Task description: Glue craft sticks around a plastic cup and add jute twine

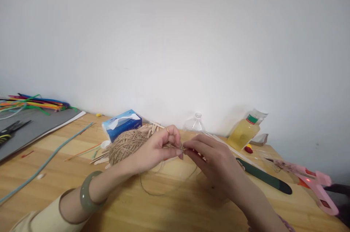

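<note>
My left hand (166, 144) and my right hand (207, 151) meet fingertip to fingertip above the middle of the table. Both are closed in a pinch on thin brown twine (153, 193), which hangs below them in a loose loop. The short bit of twine between the fingertips is mostly covered, so I cannot tell whether it is knotted. Just behind my left forearm sits a big ball of twine (127, 146). A clear plastic bottle top (195, 122) stands behind my hands, near the wall.
Behind the twine ball are a blue tissue pack (125, 124) and wooden sticks (155, 127). Left lie a blue cord (54, 153), pliers (12, 130) and colourful pipe cleaners (41, 103). Right are a yellow-liquid bottle (243, 131), a dark green strip (264, 176) and a pink glue gun (311, 179).
</note>
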{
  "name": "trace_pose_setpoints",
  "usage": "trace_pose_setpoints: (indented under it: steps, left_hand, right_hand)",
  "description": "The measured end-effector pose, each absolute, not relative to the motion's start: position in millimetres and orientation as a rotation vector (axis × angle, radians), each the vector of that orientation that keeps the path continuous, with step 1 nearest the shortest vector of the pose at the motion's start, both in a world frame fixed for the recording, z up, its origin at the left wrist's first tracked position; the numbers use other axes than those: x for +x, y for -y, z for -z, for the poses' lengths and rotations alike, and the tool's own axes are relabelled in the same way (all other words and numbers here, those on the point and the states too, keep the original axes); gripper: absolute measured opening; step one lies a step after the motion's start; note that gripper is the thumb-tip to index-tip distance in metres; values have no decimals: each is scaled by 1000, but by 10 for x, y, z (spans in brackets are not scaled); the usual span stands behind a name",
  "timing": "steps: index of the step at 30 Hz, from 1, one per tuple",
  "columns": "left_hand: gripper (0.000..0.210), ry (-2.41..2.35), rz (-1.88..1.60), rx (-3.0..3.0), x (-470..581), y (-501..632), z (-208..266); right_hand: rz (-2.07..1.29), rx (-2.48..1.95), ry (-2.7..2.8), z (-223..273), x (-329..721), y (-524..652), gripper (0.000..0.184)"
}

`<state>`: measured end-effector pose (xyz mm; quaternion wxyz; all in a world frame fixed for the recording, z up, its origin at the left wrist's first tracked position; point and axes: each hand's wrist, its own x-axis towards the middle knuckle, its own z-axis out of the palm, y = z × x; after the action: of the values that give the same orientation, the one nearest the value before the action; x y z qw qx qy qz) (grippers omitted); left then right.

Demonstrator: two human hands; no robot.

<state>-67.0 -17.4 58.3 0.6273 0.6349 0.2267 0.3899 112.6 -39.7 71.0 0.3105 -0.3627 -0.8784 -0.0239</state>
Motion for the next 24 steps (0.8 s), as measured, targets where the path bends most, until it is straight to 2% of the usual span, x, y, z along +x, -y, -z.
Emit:
trace_pose_setpoints:
  steps: [4, 8, 11, 19, 24]
  left_hand:
    - [19, -615, -874, 1473, -652, 159, -586]
    - [25, -708, -892, 1439, -640, 142, -588]
    - [25, -734, -929, 1419, -631, 148, -605]
    - [19, -877, -972, 1487, -611, 176, -604]
    - [20, -861, -1021, 1450, -616, 190, -571]
  right_hand:
    - [24, -1013, 2190, -725, 1133, 355, 13]
    - [-341, -1129, 1872, -702, 1121, 299, 9]
    - [-476, -1221, 1705, -655, 1099, 269, 11]
    - [-479, -1249, 1326, -737, 1226, 216, 15]
    - [-418, -1247, 1298, -733, 1273, 195, 15]
